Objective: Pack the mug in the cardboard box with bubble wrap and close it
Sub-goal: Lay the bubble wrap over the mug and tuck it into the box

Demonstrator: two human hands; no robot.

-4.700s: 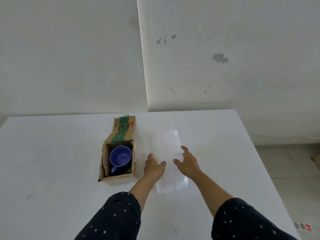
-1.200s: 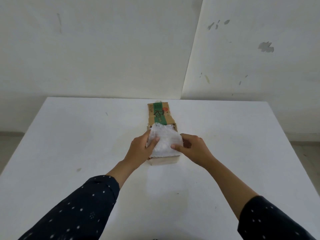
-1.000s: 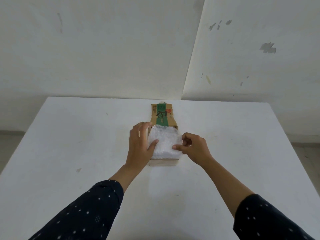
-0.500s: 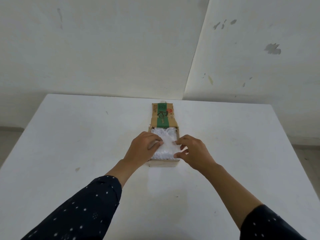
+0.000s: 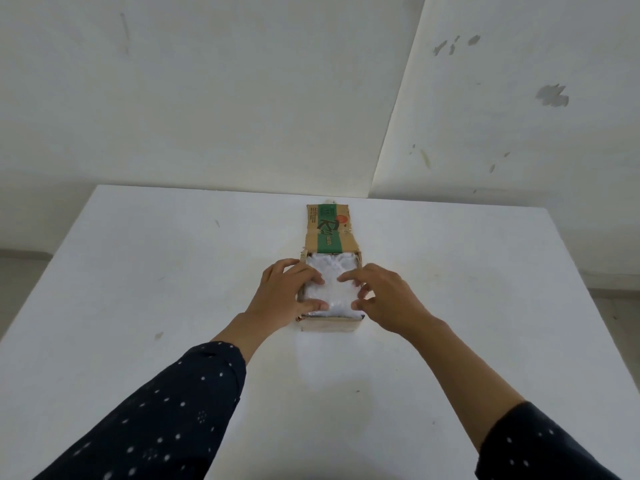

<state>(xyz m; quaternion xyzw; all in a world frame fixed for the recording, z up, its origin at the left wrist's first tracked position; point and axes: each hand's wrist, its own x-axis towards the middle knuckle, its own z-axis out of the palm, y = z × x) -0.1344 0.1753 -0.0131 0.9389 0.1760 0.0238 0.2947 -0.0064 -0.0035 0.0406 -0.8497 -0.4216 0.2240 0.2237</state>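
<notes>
A: What sits nearest on the white desk (image 5: 138,306)?

B: Two hands at the small brown cardboard box (image 5: 329,322). Left hand (image 5: 284,292) at 9 o'clock, right hand (image 5: 384,299) at 3, fingers spread, pressing clear bubble wrap (image 5: 330,282) into it.

A: The mug?

B: Hidden, presumably underneath. Padding looks done; the green-striped lid flap (image 5: 329,230) at 12 o'clock lies open, closing remains.
</notes>
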